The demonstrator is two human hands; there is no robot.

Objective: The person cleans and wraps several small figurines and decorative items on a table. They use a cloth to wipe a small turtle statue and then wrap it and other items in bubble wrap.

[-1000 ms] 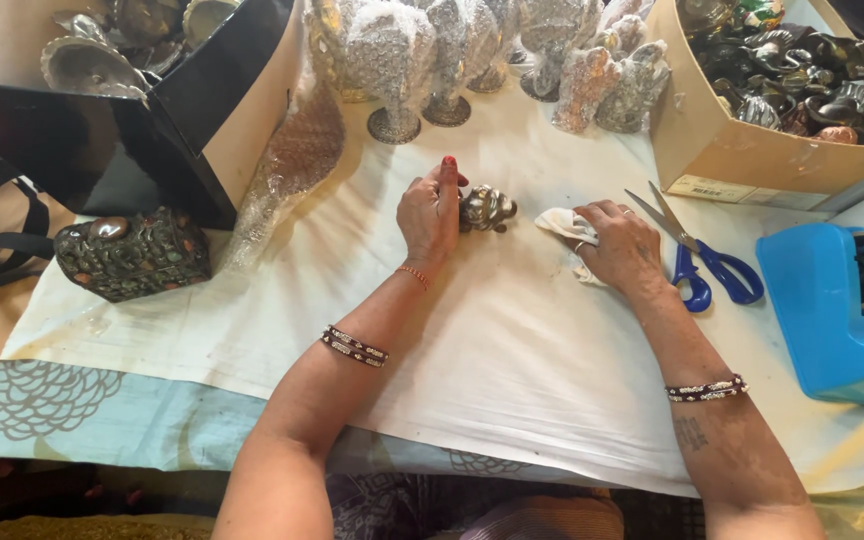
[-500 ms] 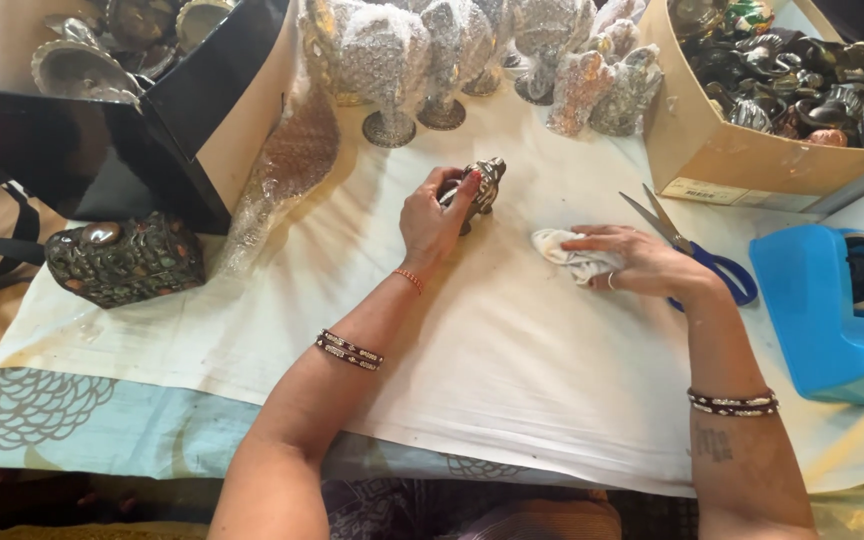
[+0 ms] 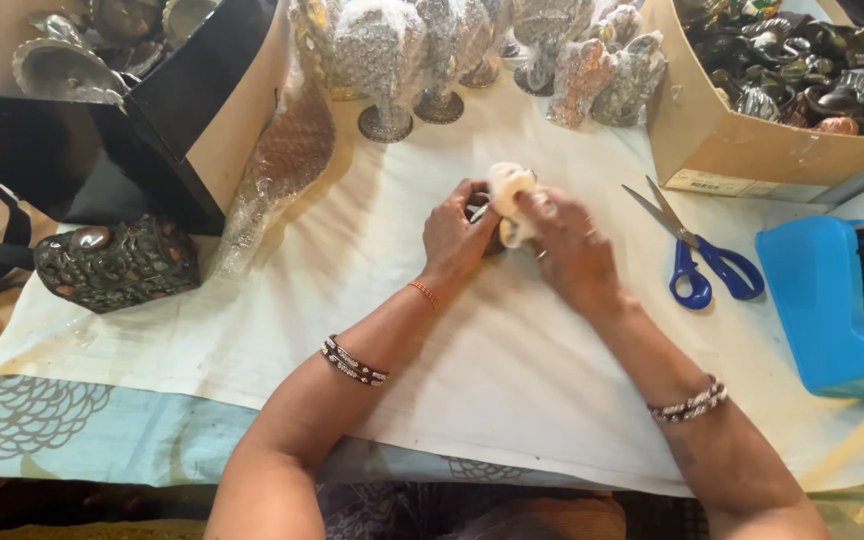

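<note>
Here, my left hand [image 3: 457, 235] and right hand [image 3: 572, 250] meet, fingers clamped on a white wad [image 3: 508, 198]; the small dark piece [image 3: 482, 212] beneath stays mostly hidden.

1. Two hands: left hand [image 3: 457, 235], right hand [image 3: 572, 250].
2. One pair of blue-handled steel scissors [image 3: 697, 255], right of the right hand.
3. One blue plastic tape dispenser [image 3: 827, 305], farther right.
4. One dark jewelled metal box [image 3: 117, 265], left of the left hand.
5. Two cardboard cartons: the black-sided carton [image 3: 202, 100] up left, the brown carton [image 3: 742, 150] up right.
</note>
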